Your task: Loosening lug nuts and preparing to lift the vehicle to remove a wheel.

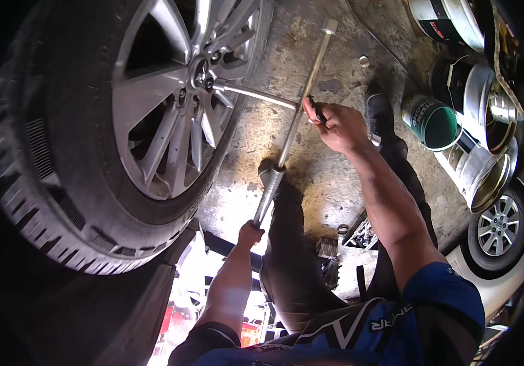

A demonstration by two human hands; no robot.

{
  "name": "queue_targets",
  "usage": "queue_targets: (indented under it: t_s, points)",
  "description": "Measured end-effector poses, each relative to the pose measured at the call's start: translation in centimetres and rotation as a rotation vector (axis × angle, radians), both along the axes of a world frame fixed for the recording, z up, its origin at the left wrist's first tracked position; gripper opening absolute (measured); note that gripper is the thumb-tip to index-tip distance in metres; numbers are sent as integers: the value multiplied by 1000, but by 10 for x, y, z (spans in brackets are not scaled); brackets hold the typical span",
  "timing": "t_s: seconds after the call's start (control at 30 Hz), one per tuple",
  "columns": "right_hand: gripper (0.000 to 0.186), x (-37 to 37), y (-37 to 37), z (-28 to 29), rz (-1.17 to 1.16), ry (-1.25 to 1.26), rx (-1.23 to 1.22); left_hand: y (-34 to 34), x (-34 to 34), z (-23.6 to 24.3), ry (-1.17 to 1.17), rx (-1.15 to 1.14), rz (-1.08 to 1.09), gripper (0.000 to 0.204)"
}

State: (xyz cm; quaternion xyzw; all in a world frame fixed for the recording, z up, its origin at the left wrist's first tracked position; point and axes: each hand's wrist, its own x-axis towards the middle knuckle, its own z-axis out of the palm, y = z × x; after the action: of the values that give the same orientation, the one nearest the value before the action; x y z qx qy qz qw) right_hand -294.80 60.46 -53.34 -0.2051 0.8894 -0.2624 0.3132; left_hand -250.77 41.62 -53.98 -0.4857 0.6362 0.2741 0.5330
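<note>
A four-way lug wrench (256,96) reaches the alloy wheel (164,140), one socket end against a lug nut beside the hub. My right hand (335,125) is closed round the wrench at its crossing, with an arm sticking out past the hand to the right. A metal pipe (269,189) is sleeved over the wrench's lower arm. My left hand (250,233) is closed round that pipe's near end. The wrench's upper arm points away from me over the stained floor.
Several buckets (428,124) and containers stand stacked at the right. A parked car's wheel (497,226) is beyond them. My legs (286,244) are beneath the wrench. Chains or tools (364,235) lie between and behind them. A cable (378,43) crosses the concrete floor (298,55).
</note>
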Motion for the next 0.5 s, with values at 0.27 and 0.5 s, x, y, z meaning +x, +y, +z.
queue_targets:
  t_s: [0.27,0.5]
  points:
    - [16,13,-29,-29,-20,17,-86,-38,24,-82,83,28,124,38]
    - [16,6,-35,-15,-60,-318,-29,-51,-28,166,-23,146,-381,43]
